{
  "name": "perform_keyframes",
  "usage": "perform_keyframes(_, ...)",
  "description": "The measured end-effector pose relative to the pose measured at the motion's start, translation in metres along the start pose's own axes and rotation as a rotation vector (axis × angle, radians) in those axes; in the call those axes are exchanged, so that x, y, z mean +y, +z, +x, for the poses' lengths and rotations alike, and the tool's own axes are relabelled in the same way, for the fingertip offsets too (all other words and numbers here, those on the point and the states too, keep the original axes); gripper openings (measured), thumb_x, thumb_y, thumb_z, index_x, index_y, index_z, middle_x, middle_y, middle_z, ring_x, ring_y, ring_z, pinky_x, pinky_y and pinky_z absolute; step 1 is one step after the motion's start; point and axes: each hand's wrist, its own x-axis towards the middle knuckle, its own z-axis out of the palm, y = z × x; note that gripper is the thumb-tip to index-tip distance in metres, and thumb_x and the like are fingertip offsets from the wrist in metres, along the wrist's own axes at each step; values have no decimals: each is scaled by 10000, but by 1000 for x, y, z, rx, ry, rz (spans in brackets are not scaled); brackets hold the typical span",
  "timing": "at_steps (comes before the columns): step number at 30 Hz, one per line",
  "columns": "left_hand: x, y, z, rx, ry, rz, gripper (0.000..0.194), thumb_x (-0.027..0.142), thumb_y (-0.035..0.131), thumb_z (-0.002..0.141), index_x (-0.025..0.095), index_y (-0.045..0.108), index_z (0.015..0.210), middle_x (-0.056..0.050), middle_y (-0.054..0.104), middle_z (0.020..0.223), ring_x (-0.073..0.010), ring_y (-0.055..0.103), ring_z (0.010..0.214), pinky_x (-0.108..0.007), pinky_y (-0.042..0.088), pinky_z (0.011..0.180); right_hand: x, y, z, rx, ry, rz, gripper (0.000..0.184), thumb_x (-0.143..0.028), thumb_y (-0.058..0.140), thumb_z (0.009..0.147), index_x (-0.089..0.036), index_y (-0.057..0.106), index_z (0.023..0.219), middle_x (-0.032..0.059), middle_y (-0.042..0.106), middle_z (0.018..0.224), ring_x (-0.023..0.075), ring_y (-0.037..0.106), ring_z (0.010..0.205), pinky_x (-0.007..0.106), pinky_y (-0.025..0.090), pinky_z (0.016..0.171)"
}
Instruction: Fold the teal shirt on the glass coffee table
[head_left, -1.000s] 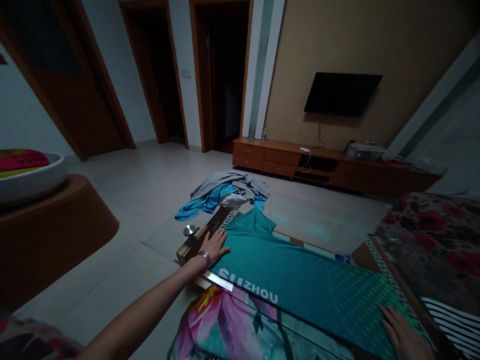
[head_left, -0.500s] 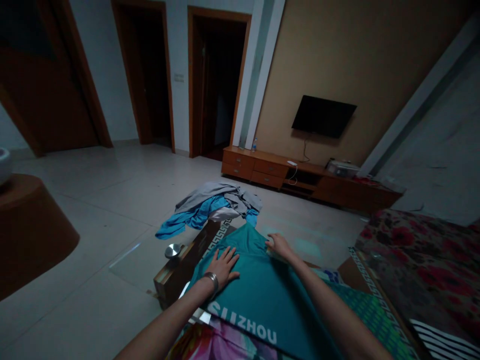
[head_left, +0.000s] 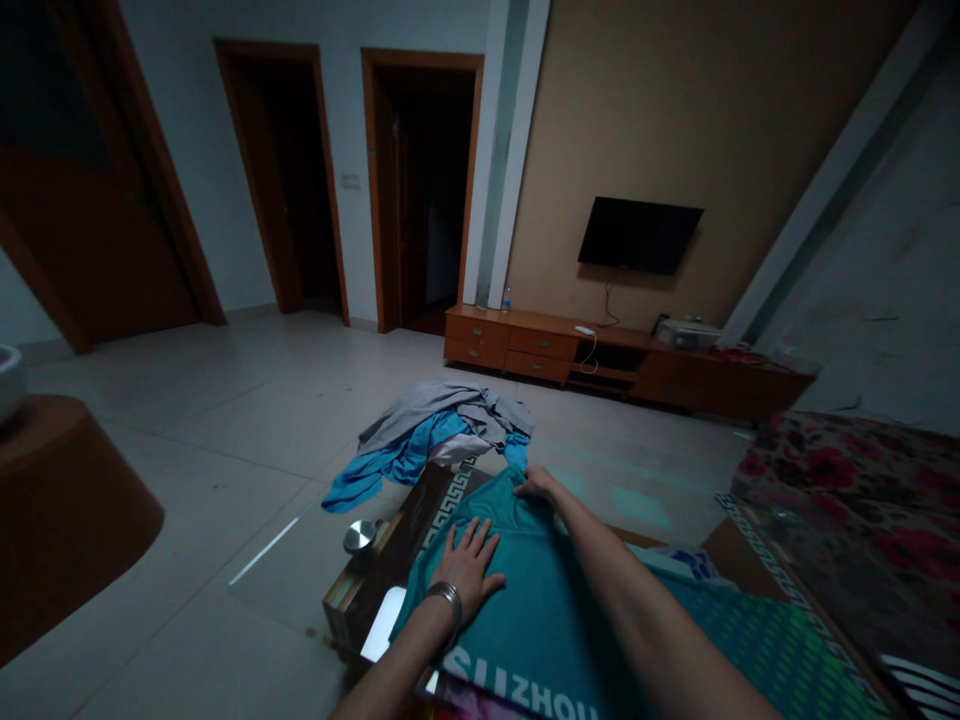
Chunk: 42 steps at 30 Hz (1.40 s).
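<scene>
A teal shirt [head_left: 536,585] with white "SUZHOU" lettering lies spread over the glass-topped table [head_left: 346,608]. My left hand [head_left: 471,570], a silvery bracelet at its wrist, rests flat on the shirt with fingers spread. At the shirt's far end my right hand [head_left: 537,484] is closed in a pinch on the fabric. Green patterned cloth [head_left: 780,635] lies to the right of my right forearm. Pink cloth [head_left: 480,706] shows below the lettering.
Beyond the table is a heap of grey and blue clothes [head_left: 420,440]. A round metal disc [head_left: 360,537] sits at the table's left corner. A brown rounded stand [head_left: 67,510] is on the left, a flowered sofa [head_left: 862,490] on the right. A low cabinet [head_left: 540,345] lines the far wall.
My right hand has gone from loosely curled beside the shirt's edge to pinching its far tip. My left hand stays flat on the shirt. The view has shifted slightly.
</scene>
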Motion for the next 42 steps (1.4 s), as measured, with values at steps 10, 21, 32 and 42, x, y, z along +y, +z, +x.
perform_keyframes(10,3,-6,-7,-1,93,-44,511,529,287,936,325,401,1390,-8,342,1503,-224,267,1397,-520,182,1130,-7,-12,-30,-115,-154,419,386,-361,634,695,-120,592,992,56,686,896,177,641,767,298,518,719)
perform_keyframes(21,14,-16,-9,-27,67,83,454,464,357,928,242,543,1277,-77,544,1330,-267,409,1282,-489,208,1123,-25,-4,-147,-184,-545,198,287,-141,625,711,-181,695,986,2,666,959,173,546,941,257,409,882)
perform_keyframes(32,-19,-36,-43,-53,81,131,456,497,388,917,236,528,1264,-83,481,1386,-236,360,1320,-480,202,1127,38,30,-259,-30,-619,-227,226,-218,537,854,-223,679,1030,45,662,977,166,581,944,248,414,807)
perform_keyframes(42,-34,-13,-37,124,-153,-93,635,264,477,856,135,264,1440,-164,481,1387,-242,443,1291,-453,282,1092,59,26,-174,317,45,101,350,-234,461,881,-120,637,1161,91,682,1087,197,630,998,282,455,891)
